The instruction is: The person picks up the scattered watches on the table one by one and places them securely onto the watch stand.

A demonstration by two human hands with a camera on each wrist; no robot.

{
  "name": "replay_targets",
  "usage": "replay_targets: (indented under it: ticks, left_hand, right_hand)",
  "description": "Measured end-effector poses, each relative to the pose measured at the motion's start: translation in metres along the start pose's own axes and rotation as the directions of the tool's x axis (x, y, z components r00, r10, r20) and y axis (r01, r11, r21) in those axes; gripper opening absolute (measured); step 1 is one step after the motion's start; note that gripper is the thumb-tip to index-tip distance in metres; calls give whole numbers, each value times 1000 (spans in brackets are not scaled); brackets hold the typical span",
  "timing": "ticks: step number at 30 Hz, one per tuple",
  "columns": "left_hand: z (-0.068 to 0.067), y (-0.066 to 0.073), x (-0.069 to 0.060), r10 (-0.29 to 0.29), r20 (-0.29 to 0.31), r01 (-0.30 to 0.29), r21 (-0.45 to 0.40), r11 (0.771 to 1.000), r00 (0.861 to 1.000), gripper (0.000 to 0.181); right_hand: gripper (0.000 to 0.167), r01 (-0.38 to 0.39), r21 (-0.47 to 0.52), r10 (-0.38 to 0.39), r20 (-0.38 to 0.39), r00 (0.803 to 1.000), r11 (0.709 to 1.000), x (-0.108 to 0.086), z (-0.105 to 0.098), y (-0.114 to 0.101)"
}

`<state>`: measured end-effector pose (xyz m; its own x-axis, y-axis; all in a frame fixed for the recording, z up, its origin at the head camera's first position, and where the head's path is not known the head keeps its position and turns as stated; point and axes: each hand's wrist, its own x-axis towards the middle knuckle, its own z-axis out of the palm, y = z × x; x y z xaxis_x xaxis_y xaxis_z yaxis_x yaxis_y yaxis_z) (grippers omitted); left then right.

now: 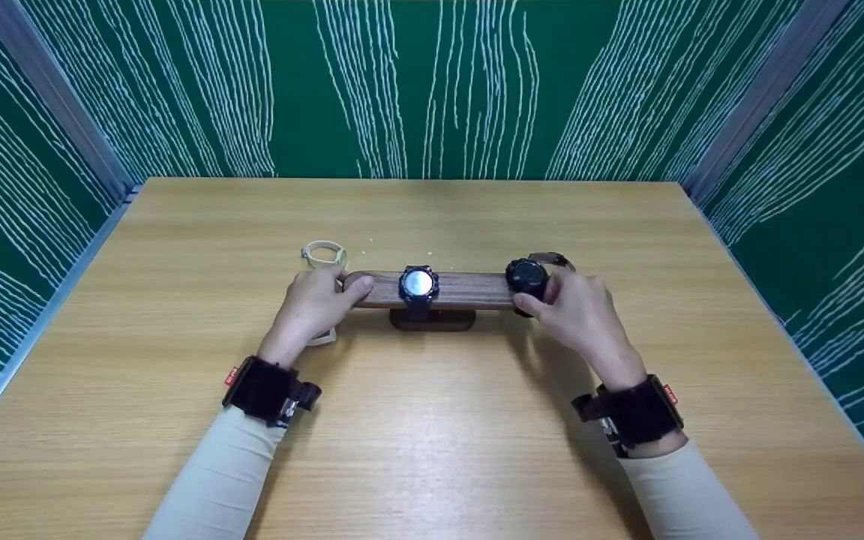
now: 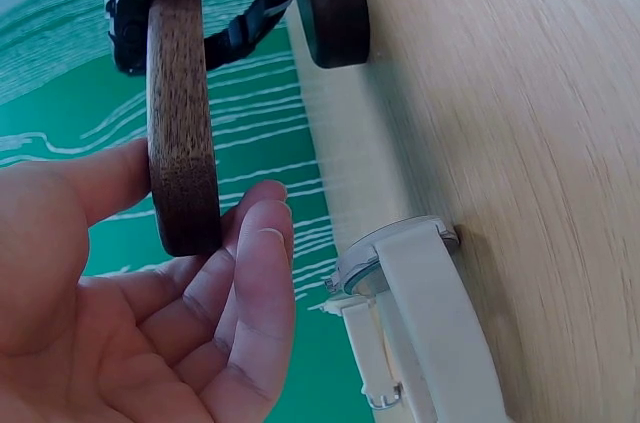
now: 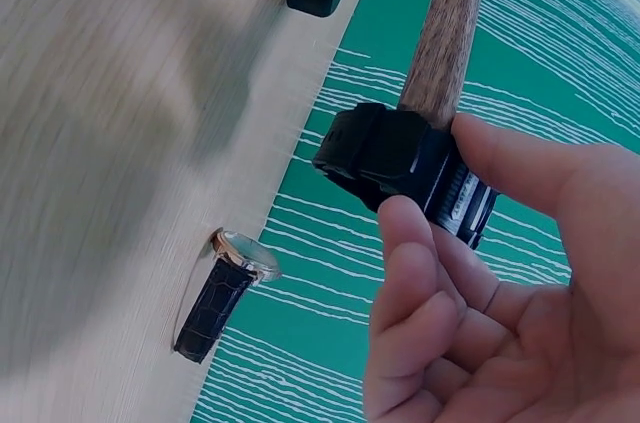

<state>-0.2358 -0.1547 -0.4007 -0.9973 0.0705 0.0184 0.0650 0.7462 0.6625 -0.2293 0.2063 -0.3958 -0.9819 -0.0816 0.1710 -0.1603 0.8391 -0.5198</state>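
A wooden watch stand (image 1: 473,289) with a raised bar on a small base stands mid-table. Its left end is gripped by my left hand (image 1: 317,301), thumb on the near face and fingers behind. Around the bar's middle sits a dark watch (image 1: 418,285) with a bright, glaring face. My right hand (image 1: 584,311) pinches a black digital-style watch (image 1: 527,277) at the bar's right end. In the right wrist view, that watch's black strap (image 3: 375,148) loops around the tip of the bar, thumb on one side and fingers on the other.
By my left hand, a white-strapped watch (image 2: 440,313) lies on the table (image 1: 432,450), partly hidden in the head view. Beyond my right hand lies a watch with a dark croc-pattern strap (image 3: 215,308). Green walls (image 1: 447,90) with white streaks enclose the table's back and sides.
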Motion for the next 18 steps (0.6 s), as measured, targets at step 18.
replay_targets:
  ticks: [18]
  left_hand:
    - [2,-2,1,-5,-9,5,2,1000,1000,39]
  right_hand:
    - [38,17,17,-17,-5,1000,1000,-4,13,-10]
